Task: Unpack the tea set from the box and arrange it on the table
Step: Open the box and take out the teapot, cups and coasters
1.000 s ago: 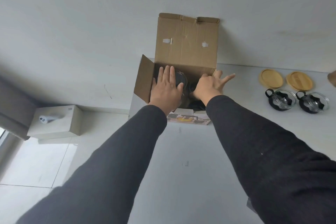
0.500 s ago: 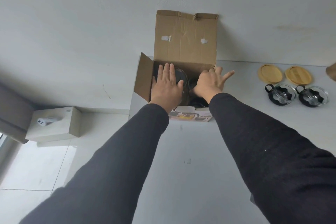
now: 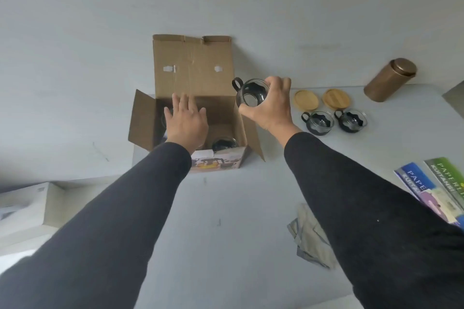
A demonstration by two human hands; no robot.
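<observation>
Fingers (image 3: 277, 90) of the right hand (image 3: 270, 105) are curled round a glass cup (image 3: 251, 95), held above the box (image 3: 193, 118) edge. The left hand (image 3: 187, 121) is spread flat over the box opening.

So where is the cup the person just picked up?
In the head view, the cup is held in the right hand, raised at the box's right edge, left of the two wooden lids.
</observation>
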